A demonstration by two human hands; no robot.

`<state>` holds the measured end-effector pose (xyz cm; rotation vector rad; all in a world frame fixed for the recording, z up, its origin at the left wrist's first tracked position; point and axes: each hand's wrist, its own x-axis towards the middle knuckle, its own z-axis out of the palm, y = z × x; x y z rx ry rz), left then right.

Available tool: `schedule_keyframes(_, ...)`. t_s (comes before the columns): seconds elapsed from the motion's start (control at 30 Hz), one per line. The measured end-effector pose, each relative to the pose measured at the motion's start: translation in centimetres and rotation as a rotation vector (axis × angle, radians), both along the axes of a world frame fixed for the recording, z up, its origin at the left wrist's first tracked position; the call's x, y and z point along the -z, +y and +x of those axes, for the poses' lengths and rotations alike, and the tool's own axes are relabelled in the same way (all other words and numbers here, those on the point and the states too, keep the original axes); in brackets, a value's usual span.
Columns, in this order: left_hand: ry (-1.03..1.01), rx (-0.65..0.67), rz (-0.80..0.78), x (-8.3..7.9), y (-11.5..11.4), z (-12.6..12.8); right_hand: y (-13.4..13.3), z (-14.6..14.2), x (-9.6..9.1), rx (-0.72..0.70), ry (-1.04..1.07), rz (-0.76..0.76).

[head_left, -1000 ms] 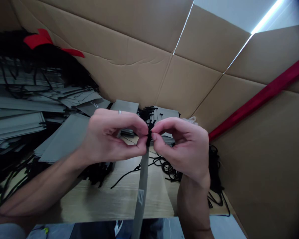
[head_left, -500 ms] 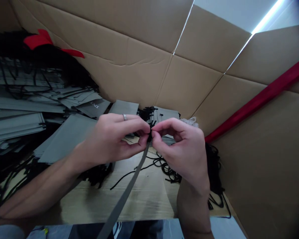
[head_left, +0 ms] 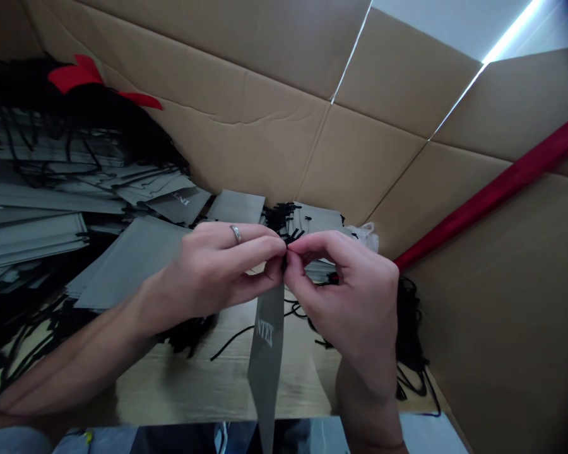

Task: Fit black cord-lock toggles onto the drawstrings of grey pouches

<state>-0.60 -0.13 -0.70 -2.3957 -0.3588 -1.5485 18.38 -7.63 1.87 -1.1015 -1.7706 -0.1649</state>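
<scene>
My left hand (head_left: 231, 261), with a ring on one finger, pinches a black cord (head_left: 293, 237) at the top of a grey printed pouch (head_left: 267, 340). Facing it, my right hand (head_left: 345, 284) pinches the same cord, fingertips touching those of the left. From this grip the flat pouch hangs down over the table's front edge, seen at a slant, with white letters reading "NTEX". Most of the cord between the fingertips is hidden, so I cannot tell whether it is knotted.
Several grey pouches (head_left: 132, 258) with black cords lie piled on the left. A red strip (head_left: 76, 75) tops the black heap behind them. Loose black cords (head_left: 409, 321) lie on the right of the wooden table (head_left: 189, 391). Cardboard walls (head_left: 265, 120) enclose the back and right.
The hanging pouch has swung from nearly edge-on to showing its printed face, its lower end moving right. Both hands keep their pinch, the right one slightly lower.
</scene>
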Motion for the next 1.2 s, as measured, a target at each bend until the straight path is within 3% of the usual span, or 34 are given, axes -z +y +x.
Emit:
schedule_keyframes(0.37, -0.108, 0.181, -0.262, -0.4, 0.2, 0.7, 0.3, 0.5, 0.0, -0.119, -0.031, 0.019)
schedule_keyframes(0.7, -0.189, 0.414, -0.375, -0.2, 0.8, 1.1, 0.6, 0.9, -0.1, -0.181, -0.061, 0.080)
schedule_keyframes(0.97, -0.210, 0.512, -0.471, -0.1, 1.1, 1.3, 1.0, 1.1, 0.0, -0.240, -0.087, 0.125)
schedule_keyframes(1.2, -0.182, 0.620, -0.567, -0.4, 1.4, 1.0, 0.9, 1.3, 0.0, -0.319, 0.087, -0.035)
